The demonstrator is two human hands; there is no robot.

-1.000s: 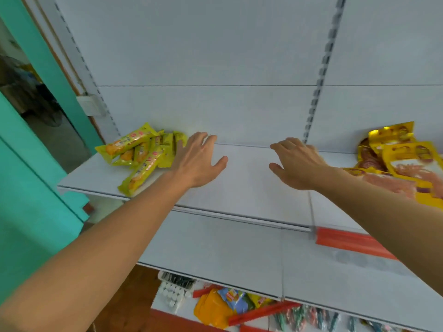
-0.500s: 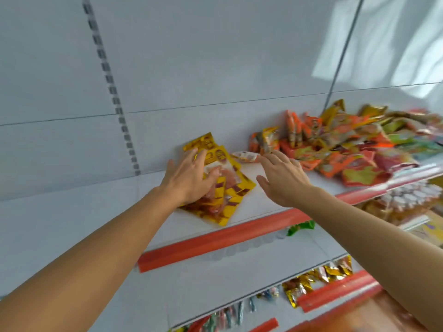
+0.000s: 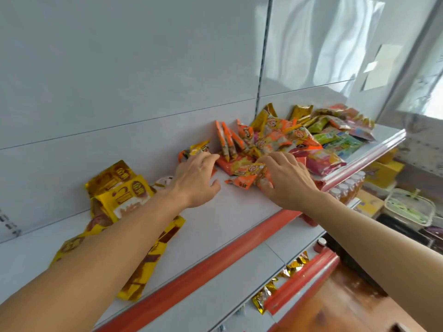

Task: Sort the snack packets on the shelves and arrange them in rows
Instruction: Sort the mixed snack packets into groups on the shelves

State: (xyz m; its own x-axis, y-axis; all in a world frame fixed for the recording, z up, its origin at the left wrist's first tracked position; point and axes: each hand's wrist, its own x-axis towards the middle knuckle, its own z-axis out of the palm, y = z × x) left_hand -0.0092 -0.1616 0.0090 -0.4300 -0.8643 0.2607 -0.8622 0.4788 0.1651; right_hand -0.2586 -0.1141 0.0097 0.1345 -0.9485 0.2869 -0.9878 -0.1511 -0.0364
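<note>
A heap of mixed snack packets (image 3: 299, 137), orange, yellow, green and pink, fills the right end of the white shelf (image 3: 235, 212). My right hand (image 3: 287, 180) pinches an orange snack packet (image 3: 249, 168) at the heap's near left edge. Another small orange packet (image 3: 239, 182) lies just below it. My left hand (image 3: 195, 178) rests on the shelf with its fingertips touching a yellow-orange packet (image 3: 199, 148) by the back wall. Yellow-and-brown packets (image 3: 124, 190) lie to the left, partly hidden under my left forearm.
A red price rail (image 3: 215, 262) runs along the shelf's front edge. Gold packets (image 3: 287, 267) sit on the lower shelf behind another red rail. Capped bottles (image 3: 347, 188), yellow boxes (image 3: 383, 171) and a pale basket (image 3: 407, 207) stand at the right.
My view swung right from the yellow packets to the mixed heap. My left hand left the yellow-and-brown packets and reached the heap's edge. My right hand took hold of an orange packet.
</note>
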